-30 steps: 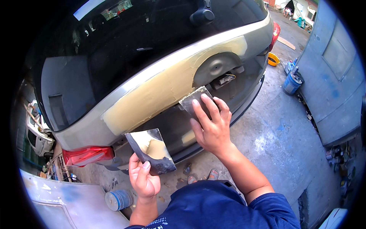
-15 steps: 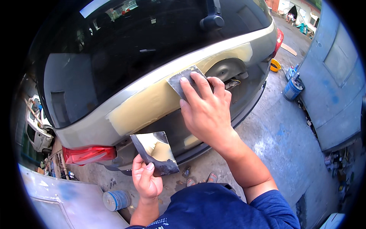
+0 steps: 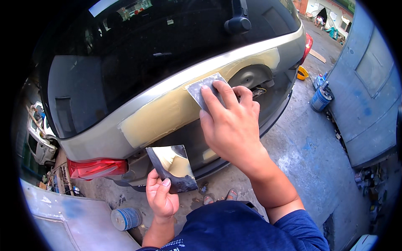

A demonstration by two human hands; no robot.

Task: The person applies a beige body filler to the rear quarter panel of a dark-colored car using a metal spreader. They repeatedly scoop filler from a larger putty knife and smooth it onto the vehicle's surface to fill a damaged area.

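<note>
My right hand (image 3: 230,119) grips a flat grey spreader (image 3: 196,90), pressing fingertips on its face, against the upper part of a beige filler patch (image 3: 153,119) on the silver tailgate (image 3: 92,141) of a car. My left hand (image 3: 162,193) holds up a dark square board (image 3: 180,182) with a smear of beige filler (image 3: 178,165) on it, below the patch. Right of the spreader is a grey round recess (image 3: 247,77) with a small wire hanging beneath it. The car's dark rear window (image 3: 138,54) lies above the patch.
A red tail light (image 3: 96,168), a blue bucket (image 3: 125,218) lower left, blue containers (image 3: 320,98) and a yellow basin (image 3: 302,72) at right, leaning panels (image 3: 362,96) on both sides, car parts (image 3: 39,138) at far left, and a distant person (image 3: 320,20) at top right.
My right hand and spreader rose from the lower edge of the patch to its upper part, then shifted slightly right. My left hand with the board moved a little right.
</note>
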